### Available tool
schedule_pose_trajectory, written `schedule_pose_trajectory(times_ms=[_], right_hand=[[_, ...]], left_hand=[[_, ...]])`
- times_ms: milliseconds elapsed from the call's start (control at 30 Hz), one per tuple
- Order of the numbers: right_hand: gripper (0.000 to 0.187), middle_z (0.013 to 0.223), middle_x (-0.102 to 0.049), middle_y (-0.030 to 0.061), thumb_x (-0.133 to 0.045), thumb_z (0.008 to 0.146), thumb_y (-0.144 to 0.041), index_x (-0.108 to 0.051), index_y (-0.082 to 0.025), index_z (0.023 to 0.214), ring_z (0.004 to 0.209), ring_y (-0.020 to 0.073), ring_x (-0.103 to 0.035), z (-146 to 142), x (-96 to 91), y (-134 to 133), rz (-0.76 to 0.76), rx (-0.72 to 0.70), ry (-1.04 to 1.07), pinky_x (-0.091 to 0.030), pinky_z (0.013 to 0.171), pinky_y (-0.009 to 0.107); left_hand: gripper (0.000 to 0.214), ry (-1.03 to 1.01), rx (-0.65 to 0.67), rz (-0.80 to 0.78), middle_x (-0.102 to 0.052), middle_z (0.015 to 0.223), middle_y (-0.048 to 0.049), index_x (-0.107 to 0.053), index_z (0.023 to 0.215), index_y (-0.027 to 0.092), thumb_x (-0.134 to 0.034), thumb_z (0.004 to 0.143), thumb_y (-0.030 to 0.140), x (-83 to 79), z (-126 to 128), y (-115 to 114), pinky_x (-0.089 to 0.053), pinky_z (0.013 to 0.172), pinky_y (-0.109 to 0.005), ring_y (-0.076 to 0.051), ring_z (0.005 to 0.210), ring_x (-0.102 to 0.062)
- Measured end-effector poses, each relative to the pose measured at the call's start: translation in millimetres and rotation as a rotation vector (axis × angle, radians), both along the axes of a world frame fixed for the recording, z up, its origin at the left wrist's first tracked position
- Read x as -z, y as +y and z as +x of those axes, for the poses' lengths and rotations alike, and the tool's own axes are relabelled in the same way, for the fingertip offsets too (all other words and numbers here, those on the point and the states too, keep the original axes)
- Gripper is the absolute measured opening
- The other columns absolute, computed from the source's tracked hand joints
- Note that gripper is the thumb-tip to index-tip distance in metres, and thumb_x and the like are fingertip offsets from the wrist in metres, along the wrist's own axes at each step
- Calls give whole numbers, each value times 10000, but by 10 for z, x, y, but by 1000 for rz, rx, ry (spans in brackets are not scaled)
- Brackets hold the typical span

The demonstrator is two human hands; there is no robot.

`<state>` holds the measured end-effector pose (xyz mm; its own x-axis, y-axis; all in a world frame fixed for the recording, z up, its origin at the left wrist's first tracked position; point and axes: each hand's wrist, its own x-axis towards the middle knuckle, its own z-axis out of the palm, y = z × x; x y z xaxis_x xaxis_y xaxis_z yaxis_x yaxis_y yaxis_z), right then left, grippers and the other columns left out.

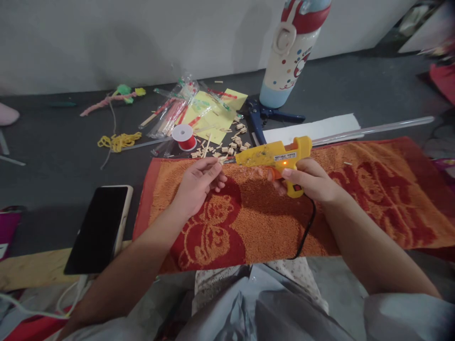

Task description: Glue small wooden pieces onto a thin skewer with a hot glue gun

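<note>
My right hand (307, 177) is wrapped round the handle of a yellow hot glue gun (270, 155), its small orange light lit. The gun's metal nozzle points left, close to the fingertips of my left hand (202, 182). Thumb and forefinger there pinch a small pale wooden stick piece (222, 160), mostly hidden by the fingers. Both hands are above an orange and red towel (273, 218). Just beyond them lies a scatter of short wooden pieces (236, 144), next to a spool of red thread (184, 137).
Dark blue cutting pliers (258, 118) lie before an upright bottle (291, 57). A clear glue stick (377, 128) crosses white paper (320, 127). Yellow paper (213, 111) and plastic-wrapped sticks (174, 111) lie behind. At left are a phone (99, 227) on a cable and yellow cord (121, 141).
</note>
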<state>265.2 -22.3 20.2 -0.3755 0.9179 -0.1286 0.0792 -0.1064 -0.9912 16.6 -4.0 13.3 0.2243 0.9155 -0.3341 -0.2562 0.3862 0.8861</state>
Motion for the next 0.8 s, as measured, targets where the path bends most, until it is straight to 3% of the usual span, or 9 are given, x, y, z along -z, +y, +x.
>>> schedule_pose_trajectory(times_ms=[400,800], right_hand=[[439,589,-601,11,-628,794,-599,-652,-168,713,489,105,-551,-19,7,0,68,3,-16,-430,453,241],[467,587,-604,25,-597,811,-622,-619,-192,630,513,122,-544,6,29,-1,81,-14,-60,-416,484,272]], left_hand=[[315,11,35,-10,-653,590,13,-636,843,172,-793,678,389,2,-3,-1,-390,437,-181,-81,485,-574],[375,16,32,-32,-648,583,9,-660,814,156,-820,628,439,-33,7,-15,-382,437,-181,-74,479,-560]])
